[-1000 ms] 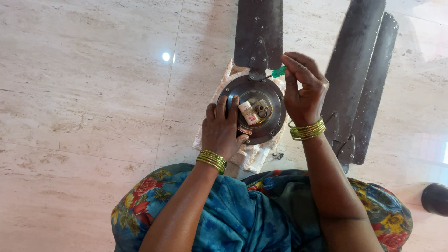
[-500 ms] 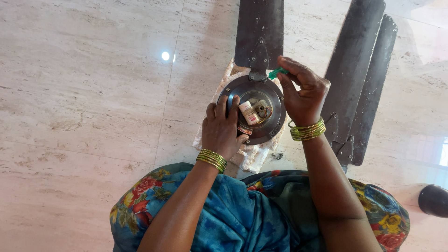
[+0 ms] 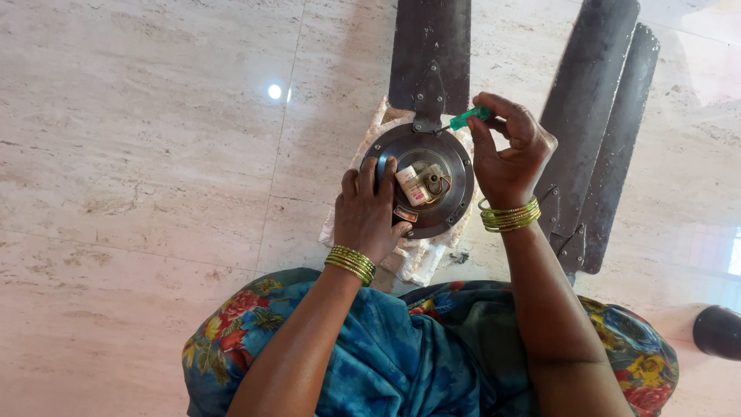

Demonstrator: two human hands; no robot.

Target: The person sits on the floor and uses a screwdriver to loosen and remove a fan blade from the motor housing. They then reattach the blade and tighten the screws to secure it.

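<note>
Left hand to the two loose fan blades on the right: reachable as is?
Probably not directly. The left hand rests on the fan motor, and the right hand holding the green screwdriver sits between it and the loose blades.

Your left hand (image 3: 369,212) covers the lower left rim of the fan motor housing (image 3: 421,181). Your right hand (image 3: 511,154) hides all but the green handle of the screwdriver (image 3: 469,117); its tip can't be made out. The attached blade (image 3: 429,50) runs off the top edge. The white foam block (image 3: 421,259) shows only at the fringes. A dark round object (image 3: 719,332) is cut off at right, unidentifiable.
</note>
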